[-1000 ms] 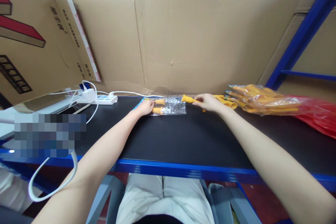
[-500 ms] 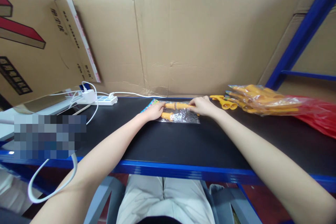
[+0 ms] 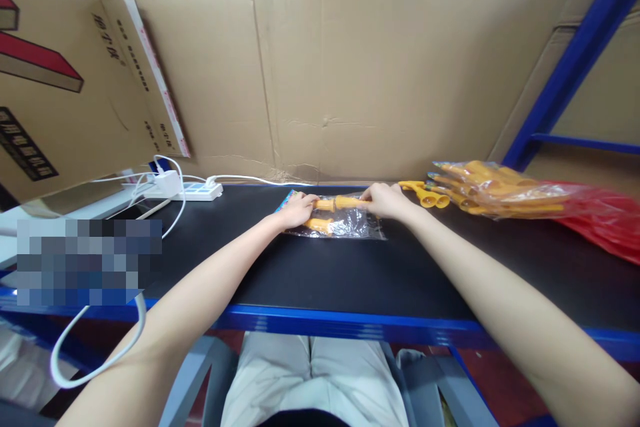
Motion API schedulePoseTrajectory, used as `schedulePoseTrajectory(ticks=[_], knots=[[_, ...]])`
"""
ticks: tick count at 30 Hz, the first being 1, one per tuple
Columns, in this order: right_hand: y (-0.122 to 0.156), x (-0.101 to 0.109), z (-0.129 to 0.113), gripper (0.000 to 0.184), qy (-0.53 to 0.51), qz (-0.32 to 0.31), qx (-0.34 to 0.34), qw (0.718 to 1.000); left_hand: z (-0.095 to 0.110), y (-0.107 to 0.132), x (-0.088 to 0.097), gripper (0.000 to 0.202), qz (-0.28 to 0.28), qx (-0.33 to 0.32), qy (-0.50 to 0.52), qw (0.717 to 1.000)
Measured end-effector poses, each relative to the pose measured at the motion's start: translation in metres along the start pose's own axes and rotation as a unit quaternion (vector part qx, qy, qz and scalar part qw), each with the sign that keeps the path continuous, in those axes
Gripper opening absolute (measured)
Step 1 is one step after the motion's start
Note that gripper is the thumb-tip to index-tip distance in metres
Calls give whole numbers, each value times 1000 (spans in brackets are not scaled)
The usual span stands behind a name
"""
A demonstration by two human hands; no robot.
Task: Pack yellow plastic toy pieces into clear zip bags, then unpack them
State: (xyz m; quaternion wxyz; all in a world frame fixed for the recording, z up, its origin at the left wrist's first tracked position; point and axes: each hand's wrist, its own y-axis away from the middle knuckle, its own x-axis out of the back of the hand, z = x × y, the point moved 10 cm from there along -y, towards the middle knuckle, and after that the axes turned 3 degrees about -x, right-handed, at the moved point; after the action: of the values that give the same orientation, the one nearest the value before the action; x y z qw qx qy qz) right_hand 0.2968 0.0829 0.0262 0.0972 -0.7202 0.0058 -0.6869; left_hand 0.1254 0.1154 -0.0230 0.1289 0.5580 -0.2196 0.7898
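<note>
A clear plastic bag (image 3: 350,225) lies on the black table top (image 3: 350,273), with yellow plastic handles inside it. My left hand (image 3: 297,210) is closed on the bag's left end, by its coloured header card. My right hand (image 3: 385,200) pinches the end of a yellow tool (image 3: 345,202) that lies lengthwise in the bag's top. A second yellow handle (image 3: 320,223) sits lower in the bag, close to my left fingers.
Loose yellow tools (image 3: 425,193) lie just right of my right hand. Bagged yellow tools on a red plastic bag (image 3: 505,190) fill the right. A white power strip (image 3: 193,190) with cables sits at the back left. Cardboard sheets (image 3: 375,73) wall the back.
My right hand carried the yellow tool leftward from beside the loose pile into the bag. My left hand kept hold of the bag's left end, and the bag shifted slightly right.
</note>
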Motion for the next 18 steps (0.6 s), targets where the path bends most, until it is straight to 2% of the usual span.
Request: schedulePoseTrajectory(ticks=[7, 13, 18], knots=[[-2, -4, 4, 21, -9, -19, 6, 1000, -1, 1, 1, 37, 8, 5, -1, 1000], [0, -4, 9, 21, 3, -46, 3, 999, 6, 8, 0, 49, -7, 2, -23, 1000], [0, 2, 11, 20, 16, -23, -6, 1000, 12, 12, 2, 53, -23, 6, -17, 1000]])
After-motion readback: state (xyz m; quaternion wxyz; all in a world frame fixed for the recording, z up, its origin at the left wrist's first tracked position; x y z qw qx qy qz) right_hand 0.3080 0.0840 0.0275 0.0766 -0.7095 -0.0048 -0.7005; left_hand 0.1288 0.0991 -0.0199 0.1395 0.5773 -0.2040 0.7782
